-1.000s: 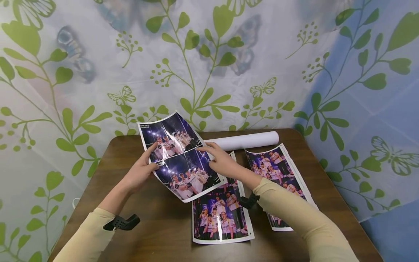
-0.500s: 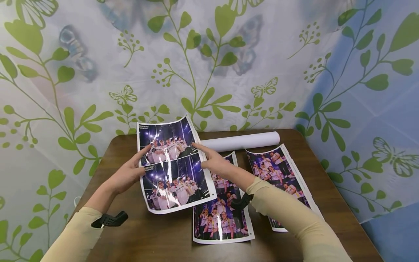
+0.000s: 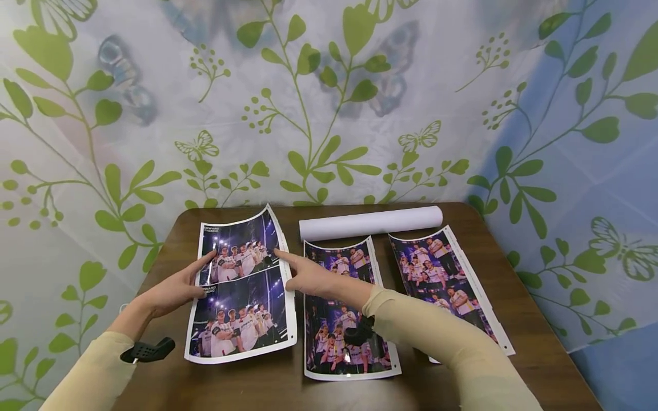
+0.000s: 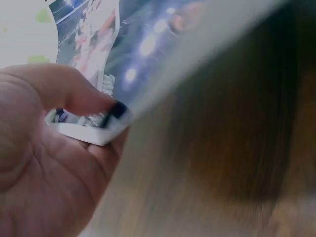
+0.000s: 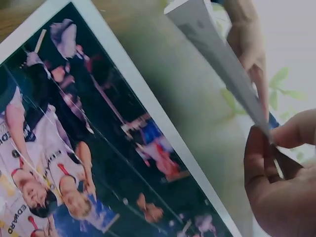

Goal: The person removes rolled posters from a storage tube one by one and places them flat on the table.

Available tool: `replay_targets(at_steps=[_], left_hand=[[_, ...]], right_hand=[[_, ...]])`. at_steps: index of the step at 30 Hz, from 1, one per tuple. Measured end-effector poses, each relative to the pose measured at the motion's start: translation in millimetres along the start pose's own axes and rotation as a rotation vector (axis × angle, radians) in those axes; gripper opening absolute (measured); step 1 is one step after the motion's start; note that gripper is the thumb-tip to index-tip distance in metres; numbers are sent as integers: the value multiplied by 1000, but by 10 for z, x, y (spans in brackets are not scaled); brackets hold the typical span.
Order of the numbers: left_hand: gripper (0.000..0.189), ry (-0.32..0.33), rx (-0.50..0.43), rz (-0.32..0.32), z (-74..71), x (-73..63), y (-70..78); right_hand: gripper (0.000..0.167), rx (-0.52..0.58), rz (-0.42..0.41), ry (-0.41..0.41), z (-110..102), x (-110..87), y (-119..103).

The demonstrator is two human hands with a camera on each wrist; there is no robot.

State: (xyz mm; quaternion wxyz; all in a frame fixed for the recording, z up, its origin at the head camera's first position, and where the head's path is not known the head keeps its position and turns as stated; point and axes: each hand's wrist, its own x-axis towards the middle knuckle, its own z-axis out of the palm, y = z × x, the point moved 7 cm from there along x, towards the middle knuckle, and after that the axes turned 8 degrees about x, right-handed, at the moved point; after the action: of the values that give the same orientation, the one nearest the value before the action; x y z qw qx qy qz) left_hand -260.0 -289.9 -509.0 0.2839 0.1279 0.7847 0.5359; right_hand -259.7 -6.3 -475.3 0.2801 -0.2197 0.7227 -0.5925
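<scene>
A glossy poster (image 3: 241, 325) with two stacked group photos and a white border is held at the table's left side. My left hand (image 3: 167, 294) pinches its left edge, thumb (image 4: 74, 91) on top and fingers beneath. At its opposite edge, my right hand (image 3: 316, 278) pinches the sheet between thumb and fingers, as the right wrist view shows. The held poster curves, and its edge stands off the table in the right wrist view. Beside it lies a second poster (image 3: 334, 337), partly covered by my right forearm.
A third poster (image 3: 457, 279) lies tilted at the right of the brown table (image 3: 154, 388), its lower part behind my right sleeve. Behind the posters is a white paper roll (image 3: 372, 222). A leaf-patterned curtain (image 3: 288, 114) hangs along the table's back.
Both hands have carried the poster left and down, toward the table's near left. It has straightened from its tilt. The middle poster and the white roll now show more.
</scene>
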Motion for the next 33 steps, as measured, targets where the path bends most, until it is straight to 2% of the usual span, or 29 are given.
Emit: replay_targets(at_steps=[3,6,10,18,25,29,33], left_hand=[[107,25,170,-58,-32,-15,-79],[112,42,331,-90,-48,12,-136],[116,24,446,-115,-22,78,-173],[121,-25,523,-204,4,182,-199],[120,-44,604,-256,-2,238,-207],[119,-42,624,-277,2,270,-188],[119,-32,670,-283,-11,303,-173]], right_hand=[[97,-77,20,-20,152,41,33],[98,-158,19,-14,279,95,70],[100,-252,25,11,385,181,150],[111,-353,171,44,455,300,300],[108,-357,307,-16,494,297,340],[93,-510,377,-41,519,318,375],[75,-731,405,-57,545,383,423]])
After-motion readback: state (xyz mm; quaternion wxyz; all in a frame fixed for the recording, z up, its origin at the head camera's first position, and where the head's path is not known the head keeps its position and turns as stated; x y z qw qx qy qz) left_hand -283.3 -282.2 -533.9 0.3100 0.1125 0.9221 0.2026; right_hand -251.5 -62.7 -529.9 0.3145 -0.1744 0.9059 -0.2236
